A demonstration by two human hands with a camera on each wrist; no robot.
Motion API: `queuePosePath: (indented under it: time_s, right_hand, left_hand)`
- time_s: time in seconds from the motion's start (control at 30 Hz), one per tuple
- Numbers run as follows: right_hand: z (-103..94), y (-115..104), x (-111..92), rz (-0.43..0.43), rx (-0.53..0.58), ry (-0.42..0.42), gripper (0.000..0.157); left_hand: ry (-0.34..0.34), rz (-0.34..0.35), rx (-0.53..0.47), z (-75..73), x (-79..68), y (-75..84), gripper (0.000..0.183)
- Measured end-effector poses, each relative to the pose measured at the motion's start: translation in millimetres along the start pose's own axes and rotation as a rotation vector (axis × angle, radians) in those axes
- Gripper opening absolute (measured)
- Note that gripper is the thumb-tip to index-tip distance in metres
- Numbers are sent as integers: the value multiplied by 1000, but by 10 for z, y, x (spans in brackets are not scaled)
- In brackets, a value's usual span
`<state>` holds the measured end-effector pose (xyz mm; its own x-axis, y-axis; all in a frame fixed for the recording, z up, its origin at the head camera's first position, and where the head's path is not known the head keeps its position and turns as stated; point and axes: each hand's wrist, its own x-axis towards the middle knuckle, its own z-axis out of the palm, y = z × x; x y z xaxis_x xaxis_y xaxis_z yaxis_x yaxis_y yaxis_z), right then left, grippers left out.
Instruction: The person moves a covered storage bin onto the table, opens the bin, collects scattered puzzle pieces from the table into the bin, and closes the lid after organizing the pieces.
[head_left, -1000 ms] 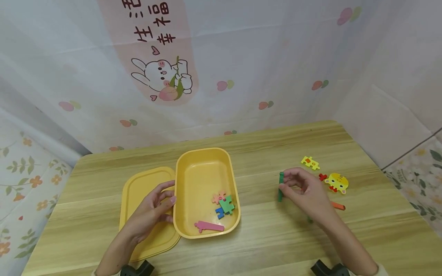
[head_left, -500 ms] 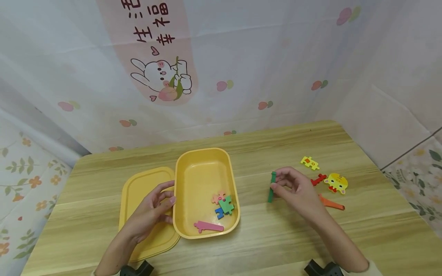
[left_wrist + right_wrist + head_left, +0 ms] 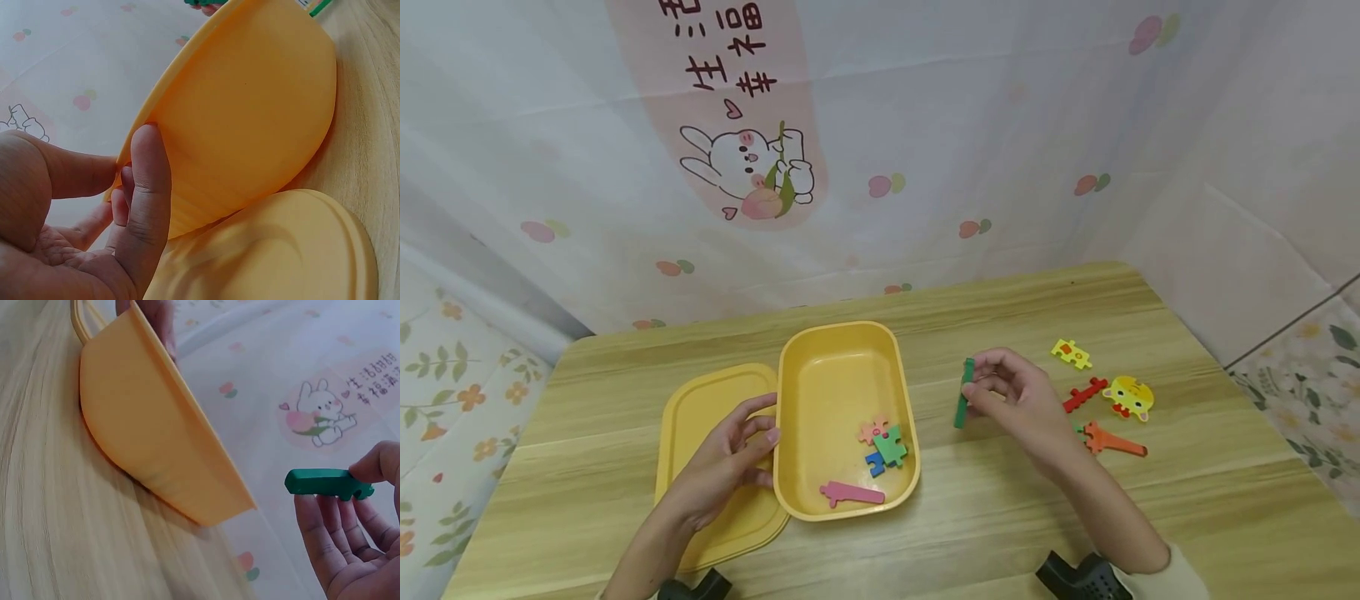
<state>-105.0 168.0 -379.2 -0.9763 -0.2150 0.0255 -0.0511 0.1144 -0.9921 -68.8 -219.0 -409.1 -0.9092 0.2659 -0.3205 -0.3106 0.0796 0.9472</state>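
At the left side of a yellow plastic box [image 3: 820,400], my left hand [image 3: 730,454] pinches the rim between thumb and fingers; the left wrist view shows the fingers against the outer wall. My right hand [image 3: 1011,404] holds a long dark green puzzle piece [image 3: 964,396] above the table, to the right of the box. In the right wrist view the thumb lies on top of this piece and the fingers are below it. Inside the box lie a pink puzzle piece [image 3: 852,492], a light green one [image 3: 891,448], a blue one [image 3: 875,463] and a peach one [image 3: 871,430].
A yellow lid [image 3: 700,417] lies flat left of the box, partly under the left hand. Right of the right hand are a yellow puzzle piece [image 3: 1071,353], a red one [image 3: 1086,394], a yellow animal-head piece [image 3: 1129,398] and an orange one [image 3: 1116,442]. A printed curtain hangs behind the table.
My right hand has moved left toward the box with the dark green puzzle piece, uncovering more of the red and orange pieces. My left hand has stayed at the box rim.
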Motion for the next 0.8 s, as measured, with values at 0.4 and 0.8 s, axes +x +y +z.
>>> queuePosePath:
  time_s: [0.4,0.8]
  right_hand:
    - [175,-55,24,17,-28,17,32]
    - [291,-67,-9,-28,-64,45,33]
  left_hand:
    - [4,3,0,1,9,-5,66]
    - [-7,4,8,-2,9,-6,67]
